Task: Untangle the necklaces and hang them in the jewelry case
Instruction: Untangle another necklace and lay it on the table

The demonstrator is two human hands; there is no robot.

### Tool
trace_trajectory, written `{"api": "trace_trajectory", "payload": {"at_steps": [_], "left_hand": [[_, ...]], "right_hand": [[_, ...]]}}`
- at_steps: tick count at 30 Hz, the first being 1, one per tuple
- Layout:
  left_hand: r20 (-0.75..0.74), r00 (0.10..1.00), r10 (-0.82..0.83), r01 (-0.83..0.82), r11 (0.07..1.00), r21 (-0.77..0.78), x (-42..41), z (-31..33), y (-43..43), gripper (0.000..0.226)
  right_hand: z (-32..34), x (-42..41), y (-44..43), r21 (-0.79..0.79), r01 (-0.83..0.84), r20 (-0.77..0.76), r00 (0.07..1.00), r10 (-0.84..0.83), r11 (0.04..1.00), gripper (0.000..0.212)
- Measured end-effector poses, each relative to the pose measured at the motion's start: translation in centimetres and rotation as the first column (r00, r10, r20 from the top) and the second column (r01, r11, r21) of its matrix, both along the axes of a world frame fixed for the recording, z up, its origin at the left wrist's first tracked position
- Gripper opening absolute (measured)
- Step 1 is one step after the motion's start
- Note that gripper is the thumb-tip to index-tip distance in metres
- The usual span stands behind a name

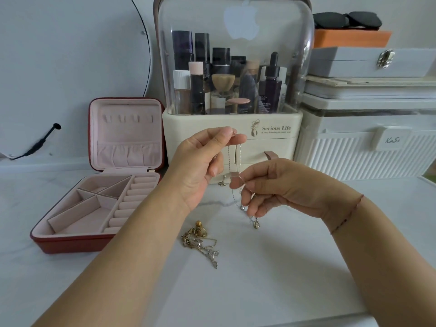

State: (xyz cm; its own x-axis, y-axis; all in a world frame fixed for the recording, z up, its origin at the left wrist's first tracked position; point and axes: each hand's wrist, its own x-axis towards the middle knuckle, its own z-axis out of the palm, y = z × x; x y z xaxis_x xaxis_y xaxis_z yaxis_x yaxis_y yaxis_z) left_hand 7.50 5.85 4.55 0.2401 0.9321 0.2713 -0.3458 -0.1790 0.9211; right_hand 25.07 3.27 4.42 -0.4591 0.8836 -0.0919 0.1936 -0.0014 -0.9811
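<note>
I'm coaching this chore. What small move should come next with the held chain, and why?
Probably run the right hand down the silver chain to part its two strands: the left hand pinches the top, and the strands hang close together.

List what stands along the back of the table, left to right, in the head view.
jewelry case → makeup organizer → ribbed white box
</note>
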Motion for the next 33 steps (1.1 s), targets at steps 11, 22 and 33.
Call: {"api": "trace_trajectory", "payload": {"at_steps": [11, 22, 33], "left_hand": [[0.049, 0.998, -0.027, 0.025, 0.999, 0.04, -0.3, 0.3, -0.1, 0.011], [0.102, 0.994, 0.027, -0.029, 0.999, 0.021, -0.9, 0.2, 0.6, 0.013], [0.063, 0.993, 0.097, -0.094, 0.995, -0.039, -0.9, 0.0, 1.1, 0.015]], "right_hand": [[-0.4, -0.5, -0.1, 0.058, 0.105, 0.164, 0.98, -0.113, 0.993, 0.01], [-0.7, 0.0, 1.0, 0.479, 0.42, 0.289, 0.754, -0.59, 0.771, 0.006], [0.5, 1.5, 0.7, 0.172, 0.527, -0.228, 0.843, -0.487, 0.832, 0.009]]}}
